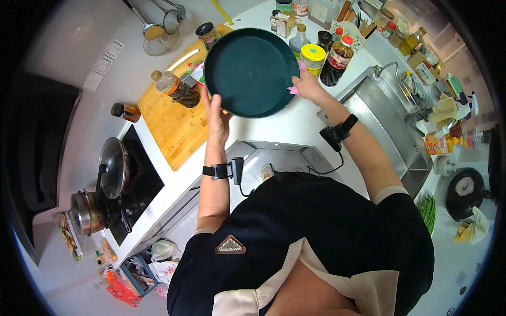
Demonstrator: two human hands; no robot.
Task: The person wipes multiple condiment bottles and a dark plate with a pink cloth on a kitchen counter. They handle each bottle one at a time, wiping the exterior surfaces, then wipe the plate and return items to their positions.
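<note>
A round, dark green pan [250, 73] is held up over the counter, its plain inner face toward me. My left hand [216, 116] grips its lower left rim, thumb at the edge and the other fingers partly hidden behind. At the right rim my right hand [310, 87] is closed, with a soft pink piece, perhaps a cloth [293, 90], showing between the fingers and the pan. A bottle of dark liquid [182, 92] lies tilted in view left of the pan, above a wooden cutting board [171, 124]. Just beyond my right hand stands a yellow-lidded jar [313, 57].
A red-capped dark sauce bottle [337, 62] is near the steel sink [387, 118] on the right. On the left, a black cooktop [139, 174] carries a lidded pan [114, 167] and a steel pot [87, 210]. Ladles [153, 31] hang on the far left wall.
</note>
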